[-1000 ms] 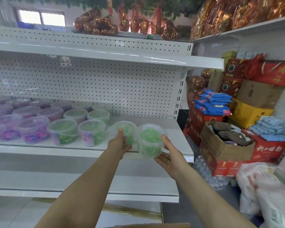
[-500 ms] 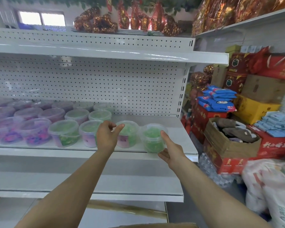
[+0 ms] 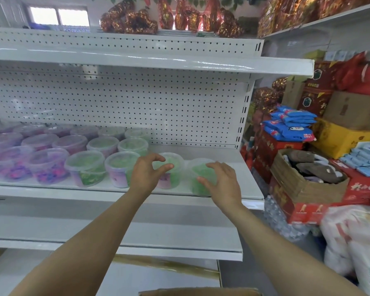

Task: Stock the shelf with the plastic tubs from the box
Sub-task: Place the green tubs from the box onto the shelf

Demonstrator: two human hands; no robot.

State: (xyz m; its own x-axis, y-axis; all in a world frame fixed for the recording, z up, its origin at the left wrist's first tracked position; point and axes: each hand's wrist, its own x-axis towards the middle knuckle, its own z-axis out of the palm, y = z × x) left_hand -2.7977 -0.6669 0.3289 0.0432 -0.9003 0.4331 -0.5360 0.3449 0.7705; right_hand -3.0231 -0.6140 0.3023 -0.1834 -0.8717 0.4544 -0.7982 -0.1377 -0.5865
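The clear tub of green beads (image 3: 198,168) stands at the right end of the front row on the white middle shelf (image 3: 245,178). My right hand (image 3: 222,184) is at its front right side with the fingers relaxed and spread; whether they touch it I cannot tell. To its left, another green tub (image 3: 174,161) with a pink label sits behind my left hand (image 3: 146,174). That hand hangs in front of it, loosely curled and holding nothing. Rows of purple tubs (image 3: 48,165) and green tubs (image 3: 86,167) fill the shelf's left part. The cardboard box's edge (image 3: 201,292) shows at the bottom.
The upper shelf (image 3: 179,65) overhangs the tubs. A lower white shelf (image 3: 158,238) lies beneath my arms. To the right are an open carton (image 3: 303,189), red boxes (image 3: 363,189), blue packets (image 3: 291,124) and a white sack (image 3: 355,242) on the floor.
The right-hand tub went from being held in the air to standing on the shelf, and my right hand loosened on it. My left hand drew back from the neighbouring tub.
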